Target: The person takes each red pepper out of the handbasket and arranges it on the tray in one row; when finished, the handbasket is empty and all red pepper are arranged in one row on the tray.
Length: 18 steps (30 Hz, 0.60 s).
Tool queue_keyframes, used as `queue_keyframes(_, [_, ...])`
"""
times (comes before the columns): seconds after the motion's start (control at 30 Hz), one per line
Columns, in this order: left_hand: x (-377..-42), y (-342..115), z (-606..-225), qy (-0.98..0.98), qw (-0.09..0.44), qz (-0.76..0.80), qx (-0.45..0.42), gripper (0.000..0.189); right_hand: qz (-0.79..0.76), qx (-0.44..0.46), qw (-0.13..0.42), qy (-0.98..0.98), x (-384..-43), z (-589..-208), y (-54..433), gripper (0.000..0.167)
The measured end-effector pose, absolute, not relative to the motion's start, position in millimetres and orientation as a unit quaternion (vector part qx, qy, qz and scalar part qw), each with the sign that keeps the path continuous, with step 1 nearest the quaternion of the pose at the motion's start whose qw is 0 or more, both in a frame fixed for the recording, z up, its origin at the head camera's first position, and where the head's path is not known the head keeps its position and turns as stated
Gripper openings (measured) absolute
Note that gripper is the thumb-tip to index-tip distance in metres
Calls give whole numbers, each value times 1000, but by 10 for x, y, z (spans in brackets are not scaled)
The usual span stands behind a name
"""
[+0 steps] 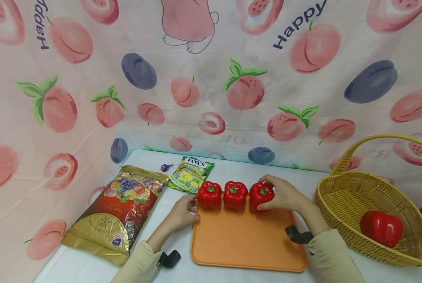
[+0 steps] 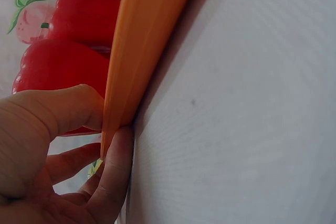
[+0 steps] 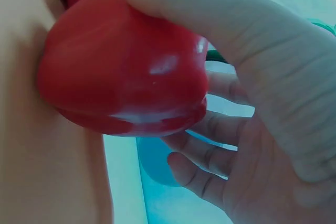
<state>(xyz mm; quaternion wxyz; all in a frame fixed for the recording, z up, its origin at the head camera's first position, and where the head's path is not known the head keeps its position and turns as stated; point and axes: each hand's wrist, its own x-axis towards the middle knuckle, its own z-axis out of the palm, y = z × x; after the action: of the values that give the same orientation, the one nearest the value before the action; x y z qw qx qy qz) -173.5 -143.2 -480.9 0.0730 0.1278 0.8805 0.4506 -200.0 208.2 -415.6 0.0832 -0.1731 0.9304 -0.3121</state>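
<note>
Three red bell peppers with green stems stand in a row along the far edge of an orange tray (image 1: 246,243). My right hand (image 1: 279,194) holds the rightmost bell pepper (image 1: 258,195), thumb on the near side and fingers behind, as the right wrist view confirms. The middle bell pepper (image 1: 235,195) and the left bell pepper (image 1: 209,195) stand beside it. At the tray's far left corner, my left hand (image 1: 180,214) pinches the rim; in the left wrist view the thumb (image 2: 79,106) lies against one side of the rim and fingers against the other.
To the right, a yellow wicker basket (image 1: 324,184) holds another red bell pepper (image 1: 380,228). A large gold and red candy bag (image 1: 115,212) lies at the left. Behind the left hand are a green Fox's candy packet (image 1: 191,175) and a lollipop (image 1: 166,167).
</note>
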Motion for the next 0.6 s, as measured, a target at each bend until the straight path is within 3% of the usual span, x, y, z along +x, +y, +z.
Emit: queue_keyframes(0.6, [-1734, -1429, -4810, 882, 71, 447, 129, 64, -336, -155, 82, 925, -1970, -4224, 2000, 74])
